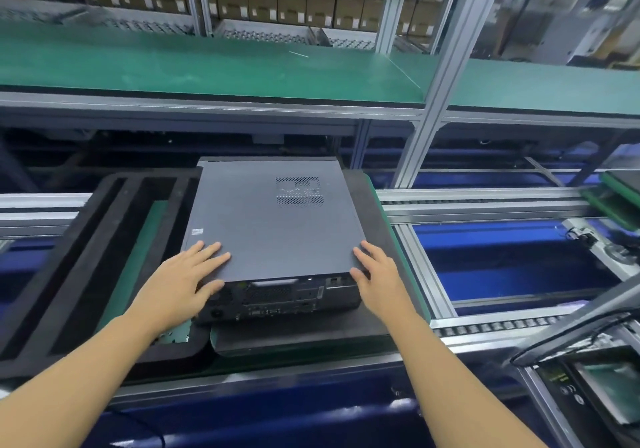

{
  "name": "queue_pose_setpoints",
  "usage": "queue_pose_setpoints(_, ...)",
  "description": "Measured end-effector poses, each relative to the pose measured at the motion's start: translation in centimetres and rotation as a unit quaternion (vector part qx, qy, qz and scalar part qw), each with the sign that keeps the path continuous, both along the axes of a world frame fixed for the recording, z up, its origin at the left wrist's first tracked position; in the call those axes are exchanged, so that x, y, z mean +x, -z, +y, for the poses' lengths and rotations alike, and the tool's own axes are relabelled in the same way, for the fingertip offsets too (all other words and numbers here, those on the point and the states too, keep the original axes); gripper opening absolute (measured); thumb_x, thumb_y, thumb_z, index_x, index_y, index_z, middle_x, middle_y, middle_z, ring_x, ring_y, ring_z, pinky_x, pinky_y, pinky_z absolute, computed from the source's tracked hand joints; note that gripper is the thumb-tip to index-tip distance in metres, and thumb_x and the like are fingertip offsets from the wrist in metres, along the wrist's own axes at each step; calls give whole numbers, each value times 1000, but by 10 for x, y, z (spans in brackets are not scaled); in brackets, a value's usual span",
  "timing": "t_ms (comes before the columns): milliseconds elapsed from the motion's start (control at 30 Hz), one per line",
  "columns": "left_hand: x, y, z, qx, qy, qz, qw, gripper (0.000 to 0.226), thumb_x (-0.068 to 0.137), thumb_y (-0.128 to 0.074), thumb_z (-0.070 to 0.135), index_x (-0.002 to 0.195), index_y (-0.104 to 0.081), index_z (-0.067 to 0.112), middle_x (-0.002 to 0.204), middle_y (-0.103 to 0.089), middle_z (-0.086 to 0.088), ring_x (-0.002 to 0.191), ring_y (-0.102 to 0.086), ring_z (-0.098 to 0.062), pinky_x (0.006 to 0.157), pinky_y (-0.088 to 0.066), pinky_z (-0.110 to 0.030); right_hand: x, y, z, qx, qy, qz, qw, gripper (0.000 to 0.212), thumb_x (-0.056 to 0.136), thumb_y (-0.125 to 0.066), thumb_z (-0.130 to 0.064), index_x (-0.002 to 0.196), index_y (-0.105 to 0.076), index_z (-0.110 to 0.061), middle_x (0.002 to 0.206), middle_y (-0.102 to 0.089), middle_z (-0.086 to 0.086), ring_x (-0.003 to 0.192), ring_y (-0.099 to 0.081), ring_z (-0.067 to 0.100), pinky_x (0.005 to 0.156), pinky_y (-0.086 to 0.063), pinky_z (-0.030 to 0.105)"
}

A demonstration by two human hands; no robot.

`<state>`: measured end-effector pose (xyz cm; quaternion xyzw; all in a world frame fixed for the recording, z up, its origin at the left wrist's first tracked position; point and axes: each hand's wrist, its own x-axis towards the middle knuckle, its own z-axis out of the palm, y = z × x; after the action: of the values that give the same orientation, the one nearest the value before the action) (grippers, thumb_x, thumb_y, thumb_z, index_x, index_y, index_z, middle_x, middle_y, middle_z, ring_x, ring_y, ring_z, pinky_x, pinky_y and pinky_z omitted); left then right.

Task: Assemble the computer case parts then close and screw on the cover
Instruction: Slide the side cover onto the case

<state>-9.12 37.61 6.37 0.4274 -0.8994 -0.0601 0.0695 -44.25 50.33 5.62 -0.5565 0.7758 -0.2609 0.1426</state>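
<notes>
A dark grey computer case (273,295) lies flat on a black pallet (298,336), its rear port panel facing me. The grey cover (263,226) with a vent grille lies on top of it. My left hand (183,281) rests flat on the cover's near left corner, fingers straight, thumb down over the rear edge. At the near right corner my right hand (377,274) touches the cover with straight fingers, its thumb on the rear edge. No screws or screwdriver are in view.
A black foam tray (86,257) with long slots lies left of the case. A conveyor line with metal rails (485,205) runs left to right. A green shelf (207,63) hangs above, an upright post (429,108) at the right. A screen (588,388) sits low right.
</notes>
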Motion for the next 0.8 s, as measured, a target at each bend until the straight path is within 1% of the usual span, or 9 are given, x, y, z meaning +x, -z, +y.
queue_pose_setpoints(33,0,-2,-4,24,-15,11,1000,57,97,-42,57,150,-37,35,159,-28,12,150,-22,-14,120,-25,-39,0,-4,-3,5,-3,29,1000,47,104,-58,-30,147,-54,-12,158,-42,-3,141,-36,21,117,-31,33)
queue_pose_setpoints(67,-3,-5,-8,45,-31,15,998,59,95,-39,62,150,-36,40,160,-23,15,151,-17,-10,121,-23,-39,2,-8,-8,12,-5,62,998,48,103,-57,-36,144,-56,-12,156,-45,0,142,-34,22,119,-27,35)
queue_pose_setpoints(167,-22,-9,-22,73,-69,-24,995,64,96,-24,67,154,-26,41,165,-10,9,153,-7,-12,121,-18,-42,14,-20,-31,48,-24,124,991,53,106,-43,-45,145,-52,-11,156,-45,4,144,-36,24,124,-19,42)
queue_pose_setpoints(200,-28,-9,-26,75,-80,-47,993,66,97,-20,67,156,-19,39,167,-6,6,153,-3,-15,122,-17,-42,18,-21,-40,68,-31,134,988,56,107,-37,-45,150,-45,-10,159,-41,6,146,-34,25,125,-18,44)
queue_pose_setpoints(300,-38,-3,-38,64,-105,-95,988,72,96,-12,68,159,-1,34,167,7,-3,154,5,-24,124,-10,-42,24,-22,-60,129,-25,167,977,66,110,-26,-48,161,-22,-7,171,-14,10,157,-15,25,128,-7,45)
queue_pose_setpoints(367,-42,1,-45,56,-117,-105,986,74,96,-10,68,158,5,31,166,11,-7,153,8,-27,124,-7,-42,26,-23,-72,148,-11,181,972,70,110,-22,-50,163,-14,-6,172,-7,11,158,-7,25,128,-3,44)
queue_pose_setpoints(533,-57,3,-74,30,-139,-89,986,74,97,-11,65,159,-3,26,167,3,-8,153,3,-29,124,-7,-43,29,-21,-108,160,22,173,972,74,108,-24,-53,162,-12,-3,171,-6,16,158,-4,28,128,-1,44)
queue_pose_setpoints(667,-67,4,-108,23,-162,-69,984,71,98,-14,63,159,-12,27,167,-4,-7,153,-2,-30,123,-13,-44,17,-24,-146,169,25,170,970,75,107,-23,-56,163,-12,-6,171,-4,16,158,-3,28,128,0,45)
queue_pose_setpoints(800,-80,10,-139,34,-196,-67,978,75,94,-12,70,159,-6,33,167,3,-7,152,5,-32,123,-12,-45,3,-21,-182,183,13,186,965,79,105,-19,-61,165,-3,-12,172,4,13,159,4,28,128,1,45)
